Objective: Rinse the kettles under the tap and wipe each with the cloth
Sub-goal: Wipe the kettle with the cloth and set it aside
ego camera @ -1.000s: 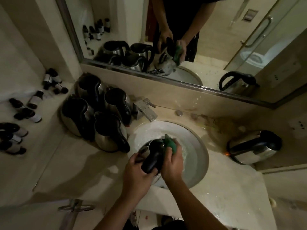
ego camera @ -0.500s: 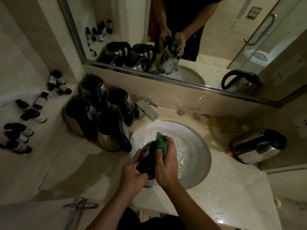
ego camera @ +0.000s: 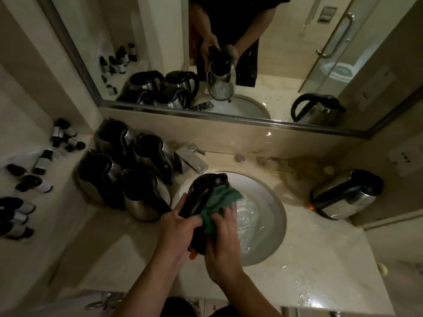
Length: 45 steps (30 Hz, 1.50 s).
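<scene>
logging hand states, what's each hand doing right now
Left hand: grips the kettle by its black handle, over the sink.
Right hand: presses the green cloth against the kettle.

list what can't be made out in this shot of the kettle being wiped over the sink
- Head view: side of the steel kettle with black handle, hidden by the green cloth, left hand and right hand.
- Head view: labels on the small dark bottles, too small and blurred.
- Head view: whether the chrome tap runs, unclear.
</scene>
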Each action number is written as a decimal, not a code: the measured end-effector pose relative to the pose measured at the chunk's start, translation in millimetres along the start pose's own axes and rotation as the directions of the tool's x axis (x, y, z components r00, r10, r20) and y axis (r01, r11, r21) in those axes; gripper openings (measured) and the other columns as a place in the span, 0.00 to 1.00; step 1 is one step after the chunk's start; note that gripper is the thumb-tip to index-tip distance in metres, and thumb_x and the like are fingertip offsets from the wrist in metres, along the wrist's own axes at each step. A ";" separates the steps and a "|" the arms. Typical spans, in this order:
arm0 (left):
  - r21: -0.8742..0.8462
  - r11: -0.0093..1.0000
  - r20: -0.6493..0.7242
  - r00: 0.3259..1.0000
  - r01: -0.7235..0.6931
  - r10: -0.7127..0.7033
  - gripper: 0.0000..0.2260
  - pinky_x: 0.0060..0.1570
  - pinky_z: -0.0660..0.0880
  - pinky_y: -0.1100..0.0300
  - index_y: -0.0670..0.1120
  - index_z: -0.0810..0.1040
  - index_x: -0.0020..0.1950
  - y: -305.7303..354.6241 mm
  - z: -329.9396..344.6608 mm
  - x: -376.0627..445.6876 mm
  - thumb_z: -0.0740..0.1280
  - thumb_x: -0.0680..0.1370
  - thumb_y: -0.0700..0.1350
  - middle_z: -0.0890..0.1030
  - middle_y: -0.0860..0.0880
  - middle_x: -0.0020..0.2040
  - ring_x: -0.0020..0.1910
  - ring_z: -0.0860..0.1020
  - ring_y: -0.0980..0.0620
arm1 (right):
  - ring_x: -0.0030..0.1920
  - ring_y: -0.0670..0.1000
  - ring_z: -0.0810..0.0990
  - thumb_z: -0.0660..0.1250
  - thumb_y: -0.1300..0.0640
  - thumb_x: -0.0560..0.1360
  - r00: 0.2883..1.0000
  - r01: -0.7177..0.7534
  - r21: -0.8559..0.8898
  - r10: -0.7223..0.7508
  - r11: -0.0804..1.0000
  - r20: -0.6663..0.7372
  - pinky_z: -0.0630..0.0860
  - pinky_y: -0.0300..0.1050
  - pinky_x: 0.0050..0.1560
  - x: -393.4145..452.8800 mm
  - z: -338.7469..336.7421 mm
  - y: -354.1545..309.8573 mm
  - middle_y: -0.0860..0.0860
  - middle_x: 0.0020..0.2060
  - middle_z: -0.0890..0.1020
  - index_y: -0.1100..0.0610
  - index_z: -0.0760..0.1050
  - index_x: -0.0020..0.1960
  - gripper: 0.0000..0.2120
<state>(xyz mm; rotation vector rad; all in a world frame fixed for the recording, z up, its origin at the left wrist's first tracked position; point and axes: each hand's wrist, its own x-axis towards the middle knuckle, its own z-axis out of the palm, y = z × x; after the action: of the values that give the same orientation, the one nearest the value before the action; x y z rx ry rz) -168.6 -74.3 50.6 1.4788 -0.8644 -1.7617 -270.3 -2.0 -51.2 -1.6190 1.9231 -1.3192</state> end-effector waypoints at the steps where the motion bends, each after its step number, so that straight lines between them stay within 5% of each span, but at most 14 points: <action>1: -0.014 1.000 0.017 1.000 0.000 0.000 0.22 0.38 0.81 0.57 0.48 0.85 0.56 6.6 1.6 -1.7 0.66 0.72 0.25 0.87 0.43 0.45 0.44 0.86 0.48 | 0.84 0.63 0.55 0.62 0.57 0.82 0.995 0.100 -0.085 -0.100 0.991 0.009 0.55 0.60 0.83 3.8 1.5 -1.3 0.54 0.83 0.61 0.58 0.72 0.69 0.16; 6: 0.006 0.996 0.079 0.993 -0.084 0.083 0.20 0.39 0.80 0.53 0.47 0.85 0.54 34.0 13.0 -11.1 0.67 0.70 0.26 0.86 0.42 0.44 0.44 0.86 0.47 | 0.84 0.65 0.52 0.60 0.55 0.80 0.986 0.116 0.010 -0.114 0.993 -0.121 0.58 0.77 0.76 24.1 -19.3 -5.4 0.55 0.85 0.57 0.52 0.69 0.66 0.15; 9: -0.023 0.992 0.101 0.987 -0.125 0.126 0.23 0.40 0.81 0.56 0.49 0.85 0.56 48.2 19.1 -14.6 0.66 0.71 0.25 0.87 0.42 0.46 0.45 0.86 0.47 | 0.79 0.67 0.64 0.57 0.41 0.82 0.974 0.009 0.214 0.040 0.977 -0.222 0.69 0.74 0.71 64.2 -38.5 -29.8 0.57 0.80 0.66 0.34 0.62 0.75 0.21; 12: -0.043 0.993 0.133 0.984 -0.110 0.115 0.22 0.38 0.81 0.60 0.46 0.85 0.57 55.0 18.1 -14.5 0.66 0.72 0.26 0.86 0.42 0.47 0.45 0.86 0.48 | 0.69 0.52 0.77 0.55 0.34 0.81 0.921 -0.196 0.293 0.279 0.936 -0.272 0.76 0.63 0.66 104.8 -47.0 -63.5 0.48 0.69 0.77 0.24 0.62 0.70 0.17; 15: -0.090 0.995 0.112 0.992 -0.041 0.051 0.13 0.38 0.80 0.57 0.41 0.86 0.48 55.2 6.2 -10.3 0.67 0.71 0.27 0.85 0.41 0.43 0.46 0.84 0.43 | 0.81 0.58 0.65 0.59 0.46 0.83 0.954 -0.071 0.013 0.072 0.997 -0.291 0.65 0.63 0.78 97.2 -39.5 -66.8 0.53 0.79 0.69 0.36 0.68 0.71 0.18; 18: -0.095 0.995 0.120 0.992 -0.031 0.043 0.13 0.44 0.79 0.53 0.42 0.87 0.47 52.7 -4.8 -7.7 0.69 0.69 0.29 0.85 0.41 0.44 0.48 0.84 0.41 | 0.85 0.61 0.50 0.55 0.46 0.86 0.974 0.162 -0.222 -0.192 0.961 -0.119 0.52 0.61 0.83 53.2 -26.2 -32.9 0.54 0.85 0.55 0.42 0.56 0.83 0.27; 22: -0.048 0.996 0.127 0.989 -0.072 0.077 0.20 0.34 0.79 0.63 0.42 0.83 0.59 55.4 -6.2 -11.1 0.67 0.70 0.27 0.86 0.45 0.42 0.42 0.85 0.49 | 0.85 0.48 0.53 0.51 0.34 0.84 0.918 -0.333 0.259 0.374 0.907 -0.130 0.58 0.63 0.82 33.2 -20.8 -10.9 0.40 0.84 0.56 0.29 0.53 0.81 0.26; 25: 0.001 0.996 0.120 0.988 -0.093 0.092 0.23 0.36 0.79 0.63 0.46 0.83 0.61 52.5 -8.6 -12.9 0.68 0.70 0.28 0.86 0.44 0.45 0.46 0.85 0.47 | 0.77 0.44 0.69 0.51 0.31 0.82 0.858 -0.422 0.465 0.509 0.778 -0.072 0.71 0.61 0.75 52.5 -22.6 -23.7 0.36 0.75 0.71 0.31 0.63 0.78 0.25; 27: -0.020 0.997 0.105 0.991 -0.081 0.083 0.25 0.39 0.80 0.60 0.47 0.83 0.62 48.5 -12.2 -10.9 0.68 0.70 0.27 0.86 0.41 0.48 0.49 0.85 0.44 | 0.76 0.41 0.69 0.49 0.36 0.84 0.900 -0.350 0.372 0.418 0.860 -0.121 0.70 0.56 0.76 68.7 -25.5 -43.2 0.32 0.74 0.70 0.30 0.63 0.77 0.21; 30: -0.080 0.997 0.063 0.998 -0.011 0.016 0.27 0.42 0.81 0.55 0.46 0.81 0.66 38.4 -17.4 -6.1 0.67 0.70 0.25 0.86 0.40 0.51 0.48 0.86 0.43 | 0.85 0.51 0.52 0.47 0.40 0.86 0.993 -0.065 0.000 0.065 0.998 -0.094 0.56 0.58 0.82 63.7 -18.2 -49.9 0.43 0.85 0.54 0.41 0.58 0.83 0.26; 34: -0.120 0.992 0.052 0.998 0.049 -0.043 0.24 0.44 0.78 0.54 0.44 0.82 0.62 23.8 -23.7 -3.9 0.64 0.71 0.25 0.87 0.42 0.47 0.45 0.86 0.47 | 0.85 0.65 0.50 0.49 0.44 0.87 0.955 0.298 -0.245 -0.288 0.923 0.075 0.55 0.68 0.81 12.5 2.1 -12.2 0.54 0.86 0.53 0.46 0.55 0.85 0.27; 38: -0.077 0.996 0.061 0.998 0.034 -0.029 0.26 0.45 0.78 0.53 0.45 0.81 0.65 18.9 -29.8 -0.8 0.69 0.68 0.29 0.86 0.41 0.50 0.50 0.84 0.43 | 0.85 0.54 0.53 0.52 0.44 0.86 0.995 -0.078 0.071 0.082 0.994 -0.051 0.59 0.61 0.82 -0.6 4.6 -7.7 0.45 0.85 0.54 0.42 0.54 0.85 0.27; 40: -0.056 0.998 0.071 0.997 0.008 -0.004 0.25 0.45 0.78 0.54 0.45 0.82 0.63 23.4 -32.4 -1.8 0.69 0.68 0.28 0.86 0.41 0.50 0.53 0.83 0.40 | 0.80 0.42 0.63 0.53 0.41 0.84 0.947 -0.284 0.309 0.316 0.908 -0.058 0.66 0.49 0.80 24.6 -2.8 -25.5 0.33 0.79 0.64 0.37 0.60 0.81 0.25; 45: -0.014 0.993 0.199 0.973 -0.118 0.119 0.33 0.55 0.79 0.47 0.51 0.81 0.67 45.6 -38.9 -3.3 0.71 0.62 0.34 0.85 0.38 0.54 0.57 0.83 0.39 | 0.48 0.51 0.87 0.53 0.39 0.85 0.832 -0.541 0.602 0.480 0.587 0.279 0.84 0.49 0.42 120.9 -58.4 -30.5 0.47 0.50 0.87 0.52 0.76 0.70 0.25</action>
<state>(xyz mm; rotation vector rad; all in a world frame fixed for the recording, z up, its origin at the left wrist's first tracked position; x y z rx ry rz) -126.2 -99.4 84.9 1.2360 -1.0295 -1.8423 -332.1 -82.2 42.0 -0.6701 1.4296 -1.3997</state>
